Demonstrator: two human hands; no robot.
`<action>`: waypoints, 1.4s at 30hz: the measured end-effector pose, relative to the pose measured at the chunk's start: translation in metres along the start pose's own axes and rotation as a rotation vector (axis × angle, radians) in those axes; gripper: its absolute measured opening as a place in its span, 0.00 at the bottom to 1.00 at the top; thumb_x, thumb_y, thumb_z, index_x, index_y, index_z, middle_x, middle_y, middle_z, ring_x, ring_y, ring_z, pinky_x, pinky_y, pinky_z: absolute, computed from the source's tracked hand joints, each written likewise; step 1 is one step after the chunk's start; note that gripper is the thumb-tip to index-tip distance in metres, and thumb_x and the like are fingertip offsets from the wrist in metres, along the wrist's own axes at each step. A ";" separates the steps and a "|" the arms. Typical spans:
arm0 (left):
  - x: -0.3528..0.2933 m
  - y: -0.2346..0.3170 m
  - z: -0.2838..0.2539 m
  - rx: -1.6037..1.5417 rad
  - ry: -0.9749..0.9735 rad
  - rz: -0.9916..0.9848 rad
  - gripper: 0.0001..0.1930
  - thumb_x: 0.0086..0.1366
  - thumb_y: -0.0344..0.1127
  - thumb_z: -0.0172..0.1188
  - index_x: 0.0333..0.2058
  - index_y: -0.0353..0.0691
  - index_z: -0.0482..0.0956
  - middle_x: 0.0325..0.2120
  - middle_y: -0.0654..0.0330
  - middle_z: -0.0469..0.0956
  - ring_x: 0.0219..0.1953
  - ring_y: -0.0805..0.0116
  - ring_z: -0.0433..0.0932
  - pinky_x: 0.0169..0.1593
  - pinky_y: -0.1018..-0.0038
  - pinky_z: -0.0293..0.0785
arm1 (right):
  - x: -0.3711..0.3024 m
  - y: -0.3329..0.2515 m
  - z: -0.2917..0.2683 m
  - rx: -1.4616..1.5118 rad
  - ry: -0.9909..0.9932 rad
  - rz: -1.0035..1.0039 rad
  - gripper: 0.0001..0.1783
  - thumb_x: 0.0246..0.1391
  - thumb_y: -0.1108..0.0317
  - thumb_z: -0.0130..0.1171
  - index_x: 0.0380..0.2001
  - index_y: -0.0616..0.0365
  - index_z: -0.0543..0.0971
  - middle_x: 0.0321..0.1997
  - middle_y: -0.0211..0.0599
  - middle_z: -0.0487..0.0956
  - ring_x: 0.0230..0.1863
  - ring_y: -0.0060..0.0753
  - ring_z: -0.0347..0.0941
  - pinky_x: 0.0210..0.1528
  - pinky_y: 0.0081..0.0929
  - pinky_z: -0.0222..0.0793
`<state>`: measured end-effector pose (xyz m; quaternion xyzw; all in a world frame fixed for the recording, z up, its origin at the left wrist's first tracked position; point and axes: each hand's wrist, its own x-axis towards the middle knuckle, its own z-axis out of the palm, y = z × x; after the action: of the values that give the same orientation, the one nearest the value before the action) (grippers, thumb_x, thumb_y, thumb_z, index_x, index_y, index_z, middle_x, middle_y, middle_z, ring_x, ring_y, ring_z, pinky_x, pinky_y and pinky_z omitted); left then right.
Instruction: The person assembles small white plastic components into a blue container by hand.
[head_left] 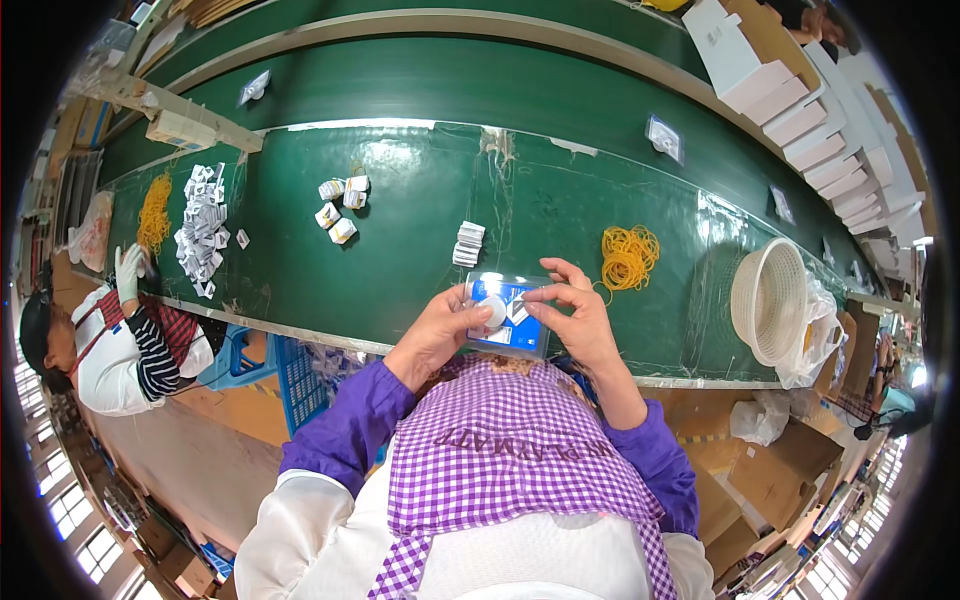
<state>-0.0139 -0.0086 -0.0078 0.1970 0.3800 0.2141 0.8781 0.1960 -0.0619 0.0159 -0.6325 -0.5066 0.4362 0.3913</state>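
Note:
My left hand (pixel 440 330) grips the left side of a clear plastic blister pack with a blue card (pixel 495 330), its thumb lying over the front. A round white piece (pixel 491 311) shows inside the pack. From the other side my right hand (pixel 575 315) pinches at a small white and dark piece (pixel 517 306) over the pack's face; whether it is loose or part of the pack I cannot tell. Just beyond the pack, a short stack of small white folded slips (pixel 468 244) lies on the green table (pixel 420 290).
Yellow rubber bands (pixel 630 257) lie to the right, near a white basket (pixel 768 300). Banded bundles (pixel 345 205) and a slip pile (pixel 202 230) lie left. Packs (pixel 664 139) rest on the green belt (pixel 560 90) beyond. A co-worker's gloved hand (pixel 129 272) is at far left.

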 end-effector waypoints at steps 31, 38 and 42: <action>-0.002 0.009 0.021 -0.152 -0.022 0.011 0.24 0.51 0.36 0.67 0.46 0.43 0.68 0.38 0.65 0.75 0.40 0.73 0.74 0.45 0.73 0.72 | 0.003 -0.023 -0.003 -0.106 -0.150 -0.102 0.25 0.40 0.66 0.65 0.47 0.44 0.77 0.68 0.43 0.49 0.67 0.48 0.43 0.65 0.40 0.43; 0.003 0.010 0.022 -0.185 0.020 0.019 0.23 0.51 0.33 0.66 0.44 0.44 0.67 0.37 0.64 0.75 0.40 0.72 0.75 0.43 0.72 0.73 | -0.002 -0.014 -0.002 0.157 -0.265 -0.017 0.32 0.44 0.69 0.63 0.56 0.47 0.68 0.69 0.46 0.46 0.69 0.47 0.40 0.65 0.40 0.41; 0.001 0.014 0.022 -0.162 0.061 0.059 0.21 0.51 0.29 0.65 0.44 0.43 0.67 0.38 0.62 0.75 0.40 0.69 0.76 0.44 0.69 0.74 | -0.007 -0.019 0.003 0.722 -0.265 0.074 0.46 0.46 0.75 0.57 0.65 0.52 0.45 0.68 0.47 0.47 0.70 0.39 0.37 0.64 0.33 0.45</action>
<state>0.0004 0.0000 0.0127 0.1298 0.3820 0.2757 0.8724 0.1868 -0.0651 0.0339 -0.4103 -0.3434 0.6782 0.5038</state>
